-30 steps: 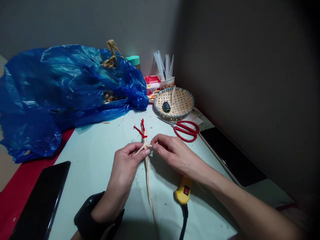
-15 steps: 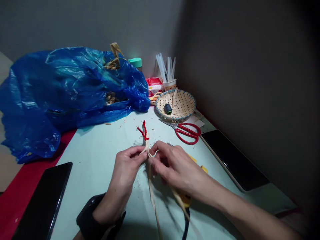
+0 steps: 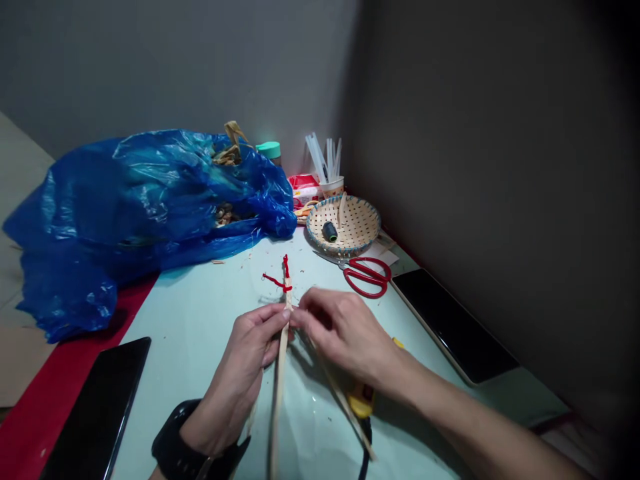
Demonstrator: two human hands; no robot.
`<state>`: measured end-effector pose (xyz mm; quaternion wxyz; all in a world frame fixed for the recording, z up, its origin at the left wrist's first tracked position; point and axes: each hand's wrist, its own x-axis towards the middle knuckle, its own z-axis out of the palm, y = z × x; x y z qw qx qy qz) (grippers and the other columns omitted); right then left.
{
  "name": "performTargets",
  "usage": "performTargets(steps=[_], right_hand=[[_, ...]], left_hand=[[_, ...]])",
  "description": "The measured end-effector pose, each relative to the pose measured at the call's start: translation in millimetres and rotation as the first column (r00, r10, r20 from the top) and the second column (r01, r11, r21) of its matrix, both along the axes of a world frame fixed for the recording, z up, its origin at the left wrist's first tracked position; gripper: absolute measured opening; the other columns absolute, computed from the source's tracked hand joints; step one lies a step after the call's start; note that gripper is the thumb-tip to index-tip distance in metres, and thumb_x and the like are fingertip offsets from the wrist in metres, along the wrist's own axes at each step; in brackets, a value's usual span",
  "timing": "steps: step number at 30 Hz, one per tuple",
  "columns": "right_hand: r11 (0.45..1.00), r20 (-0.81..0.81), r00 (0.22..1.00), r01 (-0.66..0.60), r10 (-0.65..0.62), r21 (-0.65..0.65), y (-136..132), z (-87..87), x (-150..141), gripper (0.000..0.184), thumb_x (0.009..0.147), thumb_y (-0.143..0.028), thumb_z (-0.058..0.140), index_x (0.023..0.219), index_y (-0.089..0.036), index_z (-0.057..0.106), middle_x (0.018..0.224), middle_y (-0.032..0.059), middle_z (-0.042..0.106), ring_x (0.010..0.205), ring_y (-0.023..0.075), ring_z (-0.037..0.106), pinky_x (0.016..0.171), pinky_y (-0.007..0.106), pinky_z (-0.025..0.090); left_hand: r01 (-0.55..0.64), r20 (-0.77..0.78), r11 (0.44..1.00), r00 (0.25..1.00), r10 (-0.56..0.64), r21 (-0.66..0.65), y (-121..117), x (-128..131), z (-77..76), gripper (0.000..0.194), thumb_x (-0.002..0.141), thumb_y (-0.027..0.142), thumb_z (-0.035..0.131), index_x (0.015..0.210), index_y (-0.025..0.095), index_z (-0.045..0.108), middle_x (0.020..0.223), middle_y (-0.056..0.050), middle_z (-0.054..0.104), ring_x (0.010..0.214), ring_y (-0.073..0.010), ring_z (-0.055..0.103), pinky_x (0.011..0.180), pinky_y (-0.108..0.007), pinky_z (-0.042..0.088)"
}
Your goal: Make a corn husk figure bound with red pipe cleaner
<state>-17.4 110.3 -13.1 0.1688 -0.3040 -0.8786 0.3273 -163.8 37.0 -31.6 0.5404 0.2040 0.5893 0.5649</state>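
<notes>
Between my hands is a bundle of pale dried-fibre strands (image 3: 281,387), bound near its far end with red yarn (image 3: 287,288) whose two tails stick out. My left hand (image 3: 260,333) pinches the bundle just below the yarn, thumb on top. Pressed close beside it, my right hand (image 3: 333,327) has thumb and fingers closed on the strands at the same spot. One long strand hangs straight toward me, and another (image 3: 345,403) slants down under my right hand. A yellow tool (image 3: 362,400) with a black cord lies partly hidden beneath my right forearm.
Red-handled scissors (image 3: 367,277) lie beyond my right hand. Behind them stands a woven basket (image 3: 363,223) with a dark thread spool (image 3: 329,231). A blue plastic bag (image 3: 165,200) fills the back left. Dark-screened devices lie left (image 3: 95,407) and right (image 3: 450,327).
The strands have shifted: one now runs straight down from my left thumb. My right hand has closed in toward the left. The view has tilted up slightly.
</notes>
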Motion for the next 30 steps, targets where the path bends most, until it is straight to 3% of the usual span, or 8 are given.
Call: performTargets(steps=[3,6,14,16,20,25,28,30], right_hand=[[0.981,-0.084,0.996,-0.052,0.036,-0.188,9.4,-3.7,-3.2,0.026,0.096,-0.039,0.046,0.097,-0.017,0.058,0.085,0.0051,0.067,0.076,0.0152,0.058,0.067,0.025,0.038],[0.882,-0.171,0.977,-0.191,0.128,-0.431,11.6,-13.2,-12.0,0.027,0.099,-0.037,0.037,0.096,-0.017,0.054,0.079,0.0022,0.065,0.065,0.0117,0.057,0.062,0.023,0.040],[0.952,-0.088,0.996,-0.013,-0.014,-0.307,12.3,-17.6,-20.6,0.032,0.093,-0.033,0.045,0.071,-0.014,0.059,0.066,-0.0009,0.054,0.063,0.0104,0.043,0.058,0.022,0.030],[0.951,-0.081,0.996,0.020,-0.047,-0.309,12.4,-19.9,-18.2,0.031,0.090,-0.034,0.048,0.072,-0.014,0.062,0.062,-0.0020,0.050,0.060,0.0100,0.040,0.055,0.022,0.028],[0.959,-0.104,0.991,0.050,-0.082,-0.278,10.8,-25.1,-17.4,0.027,0.086,-0.032,0.051,0.069,-0.014,0.062,0.057,-0.0034,0.048,0.058,0.0095,0.040,0.054,0.021,0.028],[0.957,-0.168,0.982,0.031,-0.083,-0.290,9.3,-29.3,-20.6,0.029,0.086,-0.026,0.049,0.065,-0.014,0.065,0.055,-0.0025,0.055,0.055,0.0092,0.044,0.056,0.022,0.031],[0.902,-0.233,0.965,0.005,-0.117,-0.433,10.8,-31.4,-20.0,0.027,0.083,-0.028,0.053,0.065,-0.013,0.068,0.057,-0.0019,0.056,0.058,0.0100,0.046,0.056,0.022,0.032],[0.809,-0.279,0.951,-0.059,-0.133,-0.585,12.0,-31.9,-18.7,0.028,0.082,-0.030,0.054,0.070,-0.011,0.071,0.063,0.0005,0.061,0.060,0.0112,0.049,0.057,0.022,0.035]], left_hand=[[0.034,0.037,0.999,0.999,-0.034,0.011,0.5,3.0,1.2,0.022,0.072,0.030,0.074,0.085,0.014,0.070,0.061,0.000,0.061,0.046,-0.0049,0.044,0.043,-0.016,0.031],[0.075,0.005,0.994,0.997,-0.076,0.073,0.3,4.4,3.8,0.019,0.072,0.029,0.071,0.083,0.013,0.068,0.059,0.000,0.060,0.053,-0.0101,0.054,0.054,-0.021,0.043],[0.175,-0.425,0.983,0.895,-0.138,0.050,-4.0,-4.6,2.9,0.018,0.077,0.031,0.062,0.089,0.018,0.058,0.069,-0.004,0.069,0.056,-0.0165,0.059,0.058,-0.027,0.044],[0.232,-0.587,0.973,0.789,-0.181,0.012,-5.3,-9.1,6.6,0.010,0.079,0.030,0.057,0.078,0.019,0.059,0.066,-0.004,0.069,0.056,-0.0178,0.059,0.058,-0.028,0.042],[0.213,-0.823,0.976,0.544,-0.165,-0.054,-8.2,-14.5,21.2,0.022,0.080,0.026,0.054,0.059,0.021,0.060,0.056,-0.001,0.065,0.052,-0.0172,0.055,0.057,-0.027,0.034],[0.167,-0.884,0.980,0.435,-0.172,-0.108,-13.8,5.5,30.2,0.027,0.086,0.027,0.048,0.063,0.021,0.062,0.056,-0.003,0.064,0.051,-0.0182,0.054,0.055,-0.027,0.033],[0.174,-0.967,0.968,0.146,-0.207,-0.181,-18.4,31.0,19.4,0.026,0.088,0.016,0.042,0.088,0.018,0.067,0.071,-0.008,0.070,0.063,-0.0228,0.064,0.060,-0.030,0.039],[0.220,-0.974,0.949,-0.026,-0.224,-0.224,-20.8,46.3,9.4,0.032,0.086,0.008,0.038,0.100,0.016,0.066,0.088,-0.012,0.073,0.082,-0.0250,0.068,0.069,-0.032,0.044]])
